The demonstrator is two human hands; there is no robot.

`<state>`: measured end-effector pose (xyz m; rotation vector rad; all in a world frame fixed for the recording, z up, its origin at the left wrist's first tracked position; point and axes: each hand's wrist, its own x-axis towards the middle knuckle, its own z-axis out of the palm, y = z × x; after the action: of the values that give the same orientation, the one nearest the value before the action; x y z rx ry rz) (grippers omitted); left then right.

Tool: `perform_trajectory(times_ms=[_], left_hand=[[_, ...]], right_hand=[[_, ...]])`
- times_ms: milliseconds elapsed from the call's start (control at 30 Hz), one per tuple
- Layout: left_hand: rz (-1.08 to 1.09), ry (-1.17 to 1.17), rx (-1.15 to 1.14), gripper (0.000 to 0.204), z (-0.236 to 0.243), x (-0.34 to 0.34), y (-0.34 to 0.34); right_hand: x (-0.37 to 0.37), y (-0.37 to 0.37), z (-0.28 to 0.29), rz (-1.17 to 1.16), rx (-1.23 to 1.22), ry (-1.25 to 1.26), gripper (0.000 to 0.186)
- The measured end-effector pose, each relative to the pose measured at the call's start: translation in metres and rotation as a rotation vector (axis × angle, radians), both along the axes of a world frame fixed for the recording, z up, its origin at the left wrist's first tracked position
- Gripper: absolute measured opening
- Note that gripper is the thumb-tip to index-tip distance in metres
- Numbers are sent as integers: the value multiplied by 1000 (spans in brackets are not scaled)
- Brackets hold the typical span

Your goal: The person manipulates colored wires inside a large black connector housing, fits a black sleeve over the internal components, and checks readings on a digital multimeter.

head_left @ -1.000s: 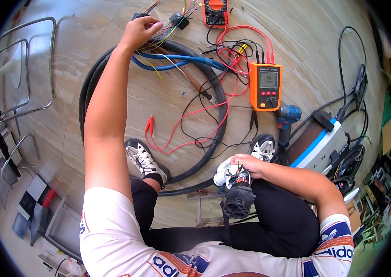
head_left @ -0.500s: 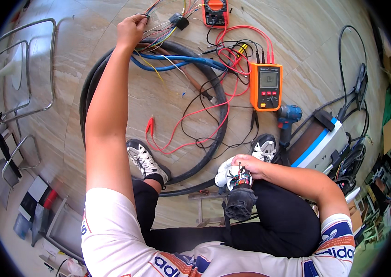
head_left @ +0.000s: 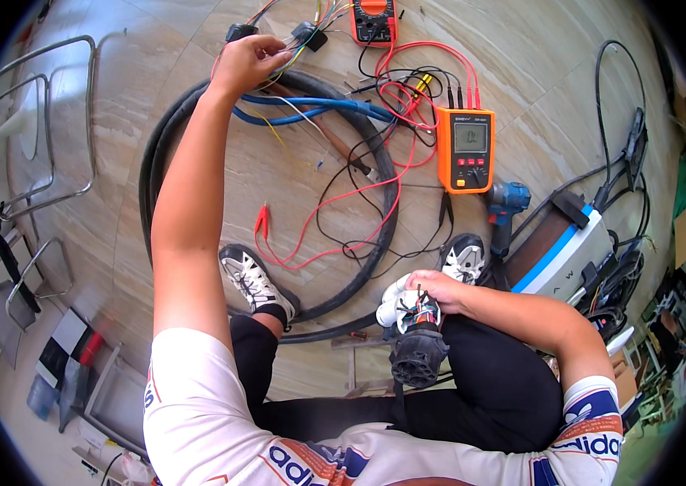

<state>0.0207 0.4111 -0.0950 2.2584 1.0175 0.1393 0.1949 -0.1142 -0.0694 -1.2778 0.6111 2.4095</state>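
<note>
My left hand (head_left: pixel 247 65) reaches far forward over a bundle of thin coloured wires (head_left: pixel 301 55). Its fingers are bent together at the wires; what is between them is too small to make out. Two small black blocks sit on the wires, one block (head_left: pixel 241 31) just past my knuckles and the other block (head_left: pixel 308 35) to the right. My right hand (head_left: pixel 433 290) grips the wired end of a round black multi-pin connector (head_left: pixel 419 355) above my right thigh. Coloured wires and black ties stick out beside its fingers, with white tubing to the left.
A thick black cable (head_left: pixel 391 219) lies coiled on the floor, with blue cables (head_left: pixel 310 108) across it. An orange meter (head_left: pixel 470 150), a red multimeter (head_left: pixel 373 23), test leads with a red clip (head_left: pixel 262 220), a blue power tool (head_left: pixel 508 202) and a white-and-brown case (head_left: pixel 561 243) surround it.
My left hand has moved slightly right and nearer along the wires, uncovering the left black block. The right hand and the connector stay almost still.
</note>
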Motion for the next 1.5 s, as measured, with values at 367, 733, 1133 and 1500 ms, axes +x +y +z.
perform_trajectory(times_ms=[367,733,1133,1500], left_hand=[[491,1,129,25,-25,-21,40],[660,-416,-1,24,-41,-31,22],[165,275,471,33,-63,-18,49],[224,494,350,56,-59,-8,56]], right_hand=[[2,7,4,20,-13,-5,14],[3,-1,1,7,-4,-16,14],[1,3,3,9,-11,-6,14],[4,4,6,-12,-25,-11,14]])
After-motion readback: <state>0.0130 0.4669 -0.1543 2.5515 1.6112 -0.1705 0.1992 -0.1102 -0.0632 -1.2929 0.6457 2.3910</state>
